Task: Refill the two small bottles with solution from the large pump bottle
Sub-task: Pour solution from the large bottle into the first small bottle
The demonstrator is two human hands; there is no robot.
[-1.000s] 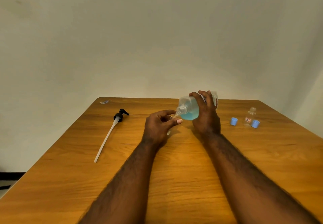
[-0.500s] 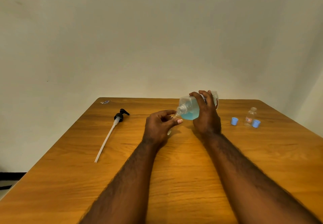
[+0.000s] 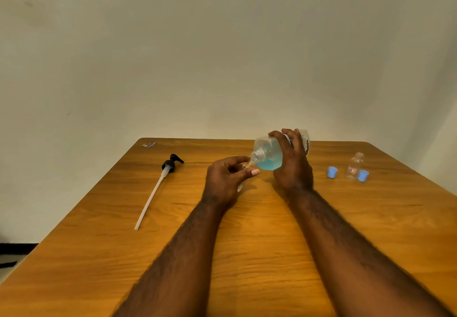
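My right hand (image 3: 293, 165) grips the large clear bottle (image 3: 268, 154) of blue solution, tipped on its side with its open neck pointing left and down. My left hand (image 3: 226, 180) holds a small clear bottle (image 3: 243, 168), mostly hidden by my fingers; its mouth sits right under the large bottle's neck. The second small bottle (image 3: 354, 165) stands upright and uncapped at the right. Two blue caps lie beside it, one (image 3: 332, 172) to its left and one (image 3: 362, 175) at its right.
The black pump head (image 3: 170, 163) with its long white tube lies on the wooden table (image 3: 247, 242) to the left. A small scrap (image 3: 149, 144) sits at the far left corner. A pale wall stands behind the table.
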